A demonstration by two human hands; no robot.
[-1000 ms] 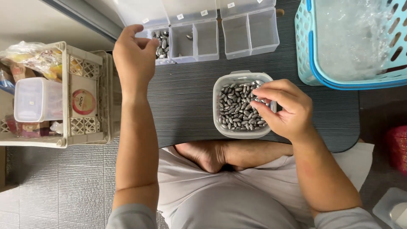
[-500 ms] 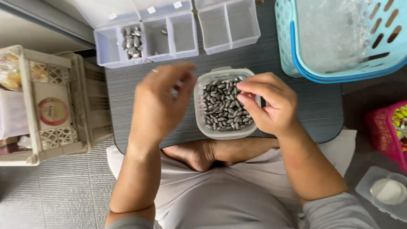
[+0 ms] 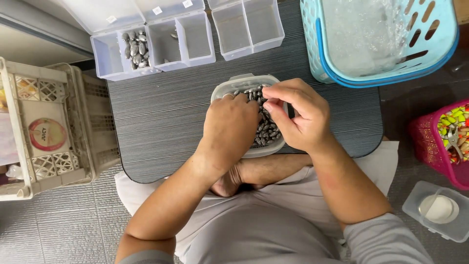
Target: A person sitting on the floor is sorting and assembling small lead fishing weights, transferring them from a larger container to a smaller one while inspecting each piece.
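Observation:
A clear plastic tub (image 3: 229,85) full of small grey oval metal weights (image 3: 267,131) stands on the dark grey lap table (image 3: 161,127). My left hand (image 3: 230,128) is down in the tub, fingers curled among the weights. My right hand (image 3: 296,115) hovers over the tub's right side, thumb and fingertips pinched on a weight. At the table's far edge stands a clear compartment box (image 3: 154,46); its left cell holds several of the same weights (image 3: 135,48), the middle cell holds one.
A second clear divided box (image 3: 249,27) sits beside the first. A light blue basket (image 3: 386,39) with clear plastic stands far right, a cream crate (image 3: 44,127) left, a pink basket (image 3: 442,144) and a lidded tub (image 3: 439,210) on the floor right.
My left hand has come back from the compartment box at the far left and dropped into the tub. My right hand stays over the tub, still pinching.

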